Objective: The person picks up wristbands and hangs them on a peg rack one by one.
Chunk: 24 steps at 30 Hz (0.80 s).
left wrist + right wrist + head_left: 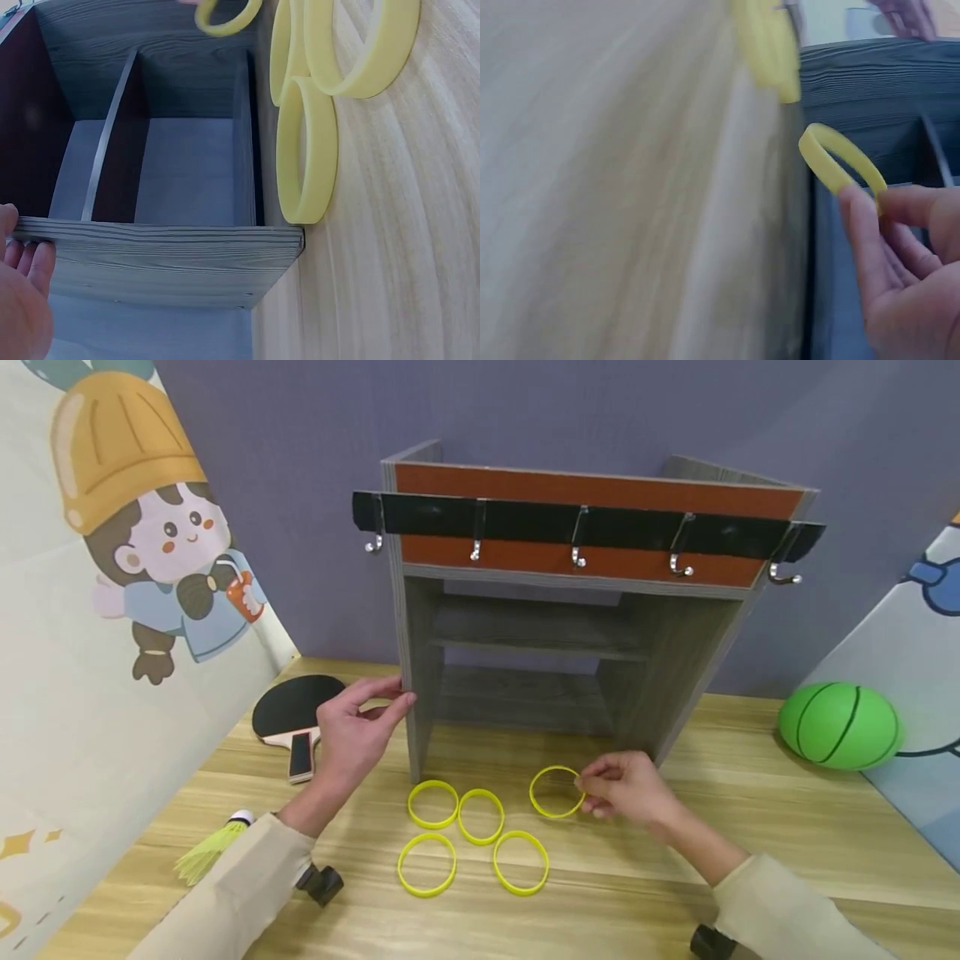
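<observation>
Below the left hand [356, 727] and the right hand [626, 787]: pale sleeves [225, 893], each with a small black device [321, 886] near the cuff.
Front rings [426, 894]: two yellow ones, flat on the wood-grain tabletop [622, 893], nearer than the fingers of either hand and sideways between them.
Shuttlecock [208, 850]: yellow skirt, white tip, nearer than the left fingers and to their left, partly behind the sleeve.
Back rings [432, 826]: two more yellow ones, side by side between the left fingers and the right, touching or nearly so.
Held ring [532, 792]: yellow, at the right fingertips, held at a tilt in the right wrist view.
Right fingers: narrow, pinching that ring's edge against the thumb.
Left fingers: narrow, gripping the front edge of the rack [540, 647] at its left side panel.
Rack build: grey wood-grain, upright, its shelves beyond and between both sets of fingers; reddish-brown board across the top.
Rail [525, 520]: black, above the fingers, bearing five silver hooks [578, 557].
Paddle [300, 703]: black-faced, lying just left of the left fingers.
Ball [840, 727]: green, dark-lined, well right of the right fingers and beyond them.
Backdrop [555, 410]: purple-grey, farthest from the fingers.
</observation>
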Each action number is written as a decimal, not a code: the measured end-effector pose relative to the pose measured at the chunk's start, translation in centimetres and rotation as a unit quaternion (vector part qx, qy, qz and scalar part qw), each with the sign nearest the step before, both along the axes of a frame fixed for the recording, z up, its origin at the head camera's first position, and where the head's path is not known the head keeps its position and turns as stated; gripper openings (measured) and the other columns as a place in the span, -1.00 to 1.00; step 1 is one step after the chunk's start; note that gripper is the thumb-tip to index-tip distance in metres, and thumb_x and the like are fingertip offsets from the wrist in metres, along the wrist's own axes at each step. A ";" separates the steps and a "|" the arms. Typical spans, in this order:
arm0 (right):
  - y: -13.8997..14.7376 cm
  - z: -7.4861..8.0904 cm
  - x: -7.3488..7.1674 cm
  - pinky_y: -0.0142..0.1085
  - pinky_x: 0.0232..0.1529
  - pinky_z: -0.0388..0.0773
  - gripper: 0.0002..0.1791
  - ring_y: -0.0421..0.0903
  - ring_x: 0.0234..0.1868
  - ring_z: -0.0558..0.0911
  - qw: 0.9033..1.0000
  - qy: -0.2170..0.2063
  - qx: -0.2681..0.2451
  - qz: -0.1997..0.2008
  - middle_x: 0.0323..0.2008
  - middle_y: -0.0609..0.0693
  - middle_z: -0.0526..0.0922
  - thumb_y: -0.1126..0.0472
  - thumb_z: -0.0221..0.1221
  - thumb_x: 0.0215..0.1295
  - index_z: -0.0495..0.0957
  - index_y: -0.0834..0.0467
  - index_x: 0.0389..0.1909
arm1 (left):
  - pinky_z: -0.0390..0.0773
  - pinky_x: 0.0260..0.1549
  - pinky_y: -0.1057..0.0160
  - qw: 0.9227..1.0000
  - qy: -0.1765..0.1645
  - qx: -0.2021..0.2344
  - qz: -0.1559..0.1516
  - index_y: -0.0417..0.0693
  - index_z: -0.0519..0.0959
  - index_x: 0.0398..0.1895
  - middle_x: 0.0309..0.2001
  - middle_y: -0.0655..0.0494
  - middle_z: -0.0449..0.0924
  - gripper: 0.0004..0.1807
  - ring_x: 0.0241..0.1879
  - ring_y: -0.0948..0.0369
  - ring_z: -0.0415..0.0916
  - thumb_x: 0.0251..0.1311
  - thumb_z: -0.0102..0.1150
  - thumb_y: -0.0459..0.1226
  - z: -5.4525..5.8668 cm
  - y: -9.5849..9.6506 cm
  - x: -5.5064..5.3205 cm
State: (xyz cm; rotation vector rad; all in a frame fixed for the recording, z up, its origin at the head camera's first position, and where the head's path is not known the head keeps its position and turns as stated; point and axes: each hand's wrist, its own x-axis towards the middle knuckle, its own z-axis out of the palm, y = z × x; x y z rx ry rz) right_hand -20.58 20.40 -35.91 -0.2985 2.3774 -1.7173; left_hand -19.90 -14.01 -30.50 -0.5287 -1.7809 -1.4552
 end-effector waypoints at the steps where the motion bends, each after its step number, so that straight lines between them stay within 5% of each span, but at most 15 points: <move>1: -0.1 0.4 0.0 -0.17 -0.41 0.67 -0.79 0.03 -0.47 0.67 1.000 -0.009 -0.025 0.001 -0.46 0.24 0.63 0.38 0.24 0.21 0.53 0.48 -0.25 | 0.63 -0.38 0.35 1.000 0.002 0.003 0.000 -0.50 0.62 -0.28 -0.36 -0.26 0.61 -0.78 -0.33 0.23 0.61 -0.07 0.33 -0.63 0.1 0.1 0.1; 10: -2.7 5.1 0.3 -0.14 -0.24 0.64 -0.89 0.04 -0.32 0.70 0.983 -0.004 -0.184 0.025 -0.33 0.26 0.65 0.41 0.26 0.19 0.53 0.38 -0.32 | 0.63 -0.36 0.35 0.999 -0.027 0.031 -0.008 -0.34 0.69 -0.29 -0.33 -0.14 0.67 -0.80 -0.34 0.31 0.60 -0.06 0.41 -0.50 -1.4 -0.8 -1.6; 20: -6.9 10.8 0.8 -0.20 -0.20 0.63 -0.92 0.04 -0.30 0.70 0.958 0.005 -0.279 0.059 -0.34 0.20 0.67 0.49 0.19 0.22 0.59 0.28 -0.40 | 0.62 -0.36 0.39 0.999 -0.028 0.026 -0.018 -0.50 0.64 -0.32 -0.35 -0.29 0.63 -0.82 -0.37 0.33 0.61 -0.05 0.33 -0.61 -0.1 -0.4 -0.3; 24: -8.4 12.6 1.0 -0.20 -0.20 0.63 -0.91 0.04 -0.31 0.70 0.948 0.011 -0.310 0.077 -0.36 0.19 0.68 0.49 0.19 0.22 0.61 0.28 -0.41 | 0.62 -0.37 0.38 0.999 -0.028 0.029 -0.021 -0.44 0.66 -0.31 -0.34 -0.24 0.65 -0.82 -0.37 0.34 0.61 -0.05 0.35 -0.58 -0.7 -0.7 -0.9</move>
